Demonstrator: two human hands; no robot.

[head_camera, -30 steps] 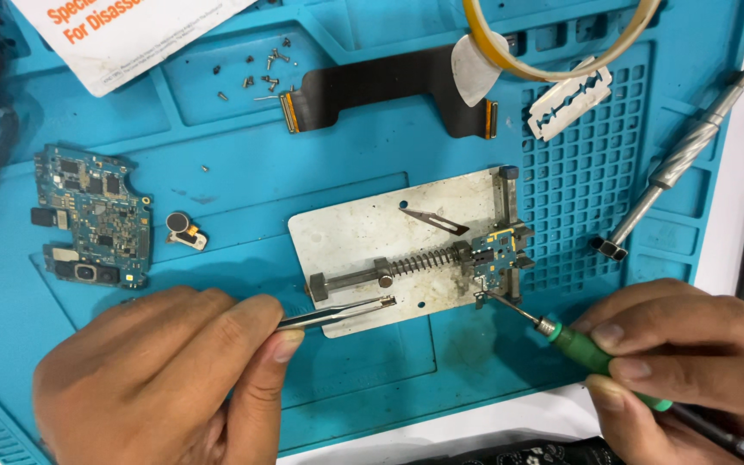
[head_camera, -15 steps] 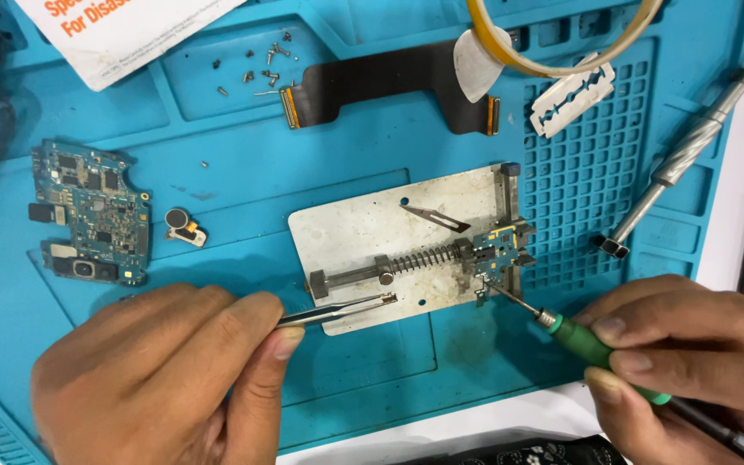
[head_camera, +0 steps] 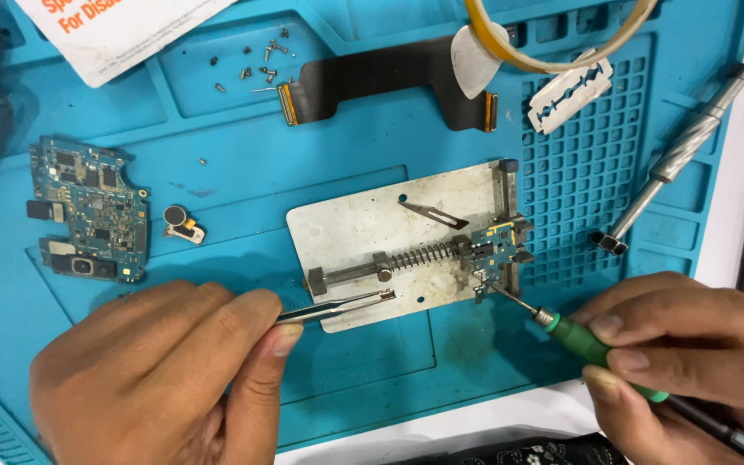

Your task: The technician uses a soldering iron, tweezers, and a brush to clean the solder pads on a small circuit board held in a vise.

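Right hand (head_camera: 691, 362) cut off at frame edge, fingers pinched on green-handled soldering iron (head_camera: 596, 349); tip meets small board (head_camera: 499, 250) clamped in metal holder plate (head_camera: 389, 232) (contact point too small to make out). Left hand (head_camera: 157, 370) grips tweezers (head_camera: 337, 306), tips resting on plate. Everything sits on blue mat (head_camera: 217, 155); loose screws (head_camera: 256, 69) lie near its top edge.
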